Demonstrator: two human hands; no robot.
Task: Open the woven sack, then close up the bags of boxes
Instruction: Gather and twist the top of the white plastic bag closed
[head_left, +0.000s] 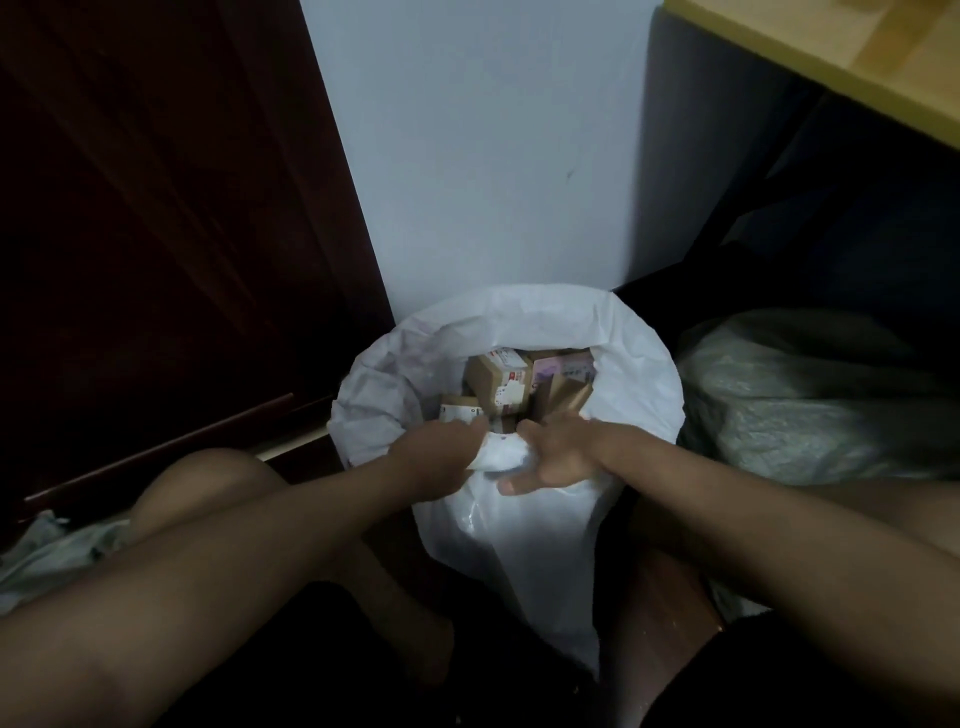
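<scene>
Boxes (511, 387) fill open white sack (639, 384)

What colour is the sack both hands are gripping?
White sack, clearest in the head view; brown boxes show inside.

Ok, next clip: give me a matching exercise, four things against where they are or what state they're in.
Things:
1. white sack
2. cardboard boxes
3. grey-green bag
4. left hand

States or places:
A. lies in shadow on the right
B. grips the near rim
C. mouth open, against the wall
D. inside, labels showing

Pairs: 1-C, 2-D, 3-A, 4-B
</scene>
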